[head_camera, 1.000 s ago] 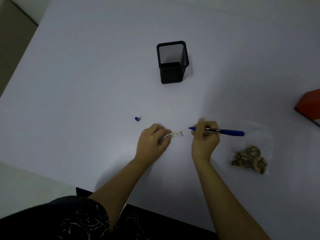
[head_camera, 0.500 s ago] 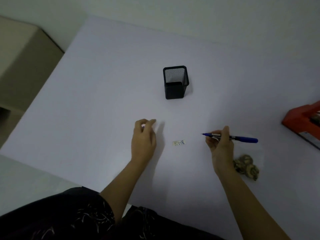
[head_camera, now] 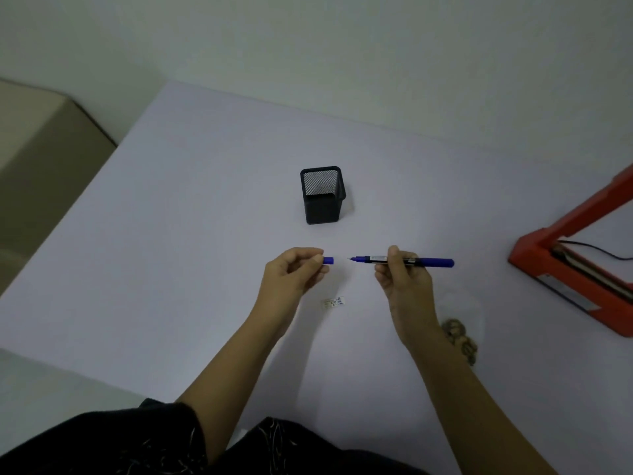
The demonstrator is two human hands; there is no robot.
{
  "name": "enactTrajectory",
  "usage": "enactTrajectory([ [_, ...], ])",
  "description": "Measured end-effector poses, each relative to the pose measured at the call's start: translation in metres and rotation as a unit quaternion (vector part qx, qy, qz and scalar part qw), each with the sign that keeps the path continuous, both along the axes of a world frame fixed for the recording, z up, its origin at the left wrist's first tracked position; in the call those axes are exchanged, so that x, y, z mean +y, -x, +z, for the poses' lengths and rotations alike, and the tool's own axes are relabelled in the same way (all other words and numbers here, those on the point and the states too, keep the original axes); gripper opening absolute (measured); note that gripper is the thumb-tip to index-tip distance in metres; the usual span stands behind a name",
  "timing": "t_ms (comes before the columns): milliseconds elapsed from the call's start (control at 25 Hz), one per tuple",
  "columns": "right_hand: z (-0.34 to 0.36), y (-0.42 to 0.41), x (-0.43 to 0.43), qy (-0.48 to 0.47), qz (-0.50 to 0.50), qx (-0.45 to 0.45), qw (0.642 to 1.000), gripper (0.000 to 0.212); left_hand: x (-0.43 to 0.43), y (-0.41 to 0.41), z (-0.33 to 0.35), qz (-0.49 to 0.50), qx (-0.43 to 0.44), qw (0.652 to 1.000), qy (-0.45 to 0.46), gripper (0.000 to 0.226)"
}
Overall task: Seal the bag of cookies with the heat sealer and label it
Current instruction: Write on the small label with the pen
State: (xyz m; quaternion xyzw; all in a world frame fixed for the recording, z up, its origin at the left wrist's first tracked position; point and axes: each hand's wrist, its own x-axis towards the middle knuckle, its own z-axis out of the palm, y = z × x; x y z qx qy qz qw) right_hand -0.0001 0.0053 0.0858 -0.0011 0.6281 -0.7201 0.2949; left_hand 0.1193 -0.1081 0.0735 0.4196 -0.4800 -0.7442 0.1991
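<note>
Cap (head_camera: 328, 260) had left the table (head_camera: 205, 234), now pinched by the left hand (head_camera: 294, 275), facing the pen (head_camera: 411, 261) gripped in the right hand (head_camera: 402, 279); label (head_camera: 334, 302) lay released, writing apparently finished.

Dim, greyish room light; soft shadows fall under both forearms on the worktop (head_camera: 171, 234), edges bowed by wide-angle lens.

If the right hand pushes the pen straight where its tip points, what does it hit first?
Probably the blue cap pinched by the left hand: the pen tip aims right at it, though depth is unclear.
</note>
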Motion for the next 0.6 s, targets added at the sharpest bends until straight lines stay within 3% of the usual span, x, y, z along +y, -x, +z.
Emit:
enactTrajectory([
  [600, 0.011, -0.012, -0.01, 0.022, 0.038, 0.003, 0.999, 0.012, 0.001, 0.007, 0.025, -0.043, -0.022, 0.997, 0.065, 0.011],
])
